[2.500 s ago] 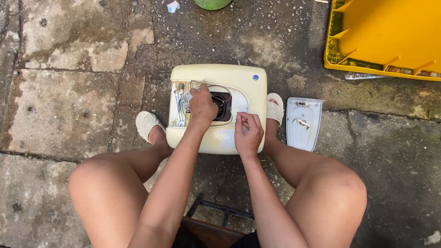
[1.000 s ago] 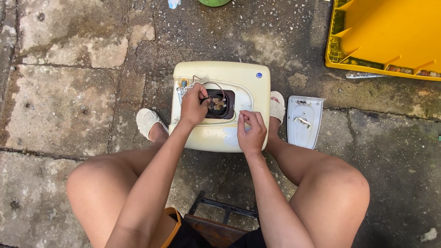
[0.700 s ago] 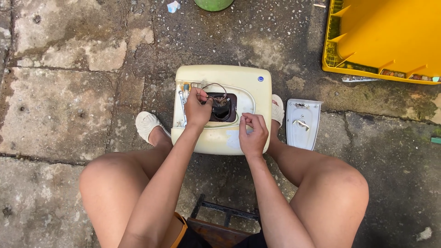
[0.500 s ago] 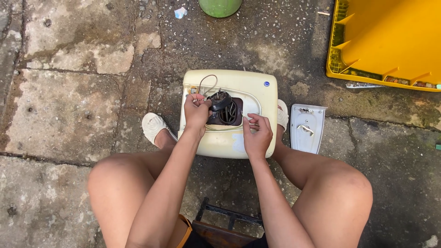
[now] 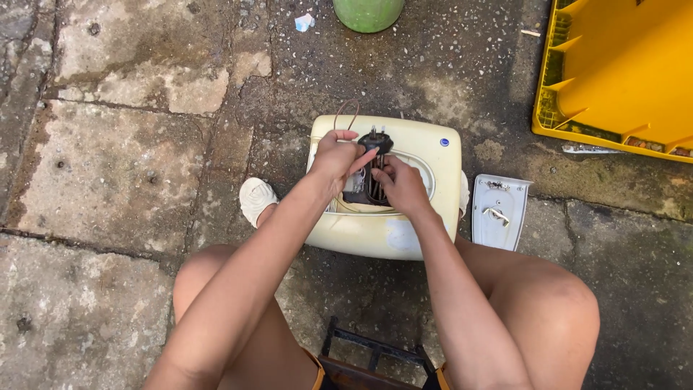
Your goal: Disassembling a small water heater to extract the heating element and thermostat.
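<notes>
Gripping a dark heater part (image 5: 375, 170), the left hand (image 5: 336, 155) and right hand (image 5: 401, 186) share its weight. It seems lifted clear of the cream casing (image 5: 426, 144), which lies flat on the floor.

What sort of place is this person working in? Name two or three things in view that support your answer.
Probably an outdoor yard or pavement used as an informal repair spot. The ground is worn, stained stone paving, a yellow plastic crate lies nearby, and both hands work on a cream appliance casing set on the ground.
</notes>
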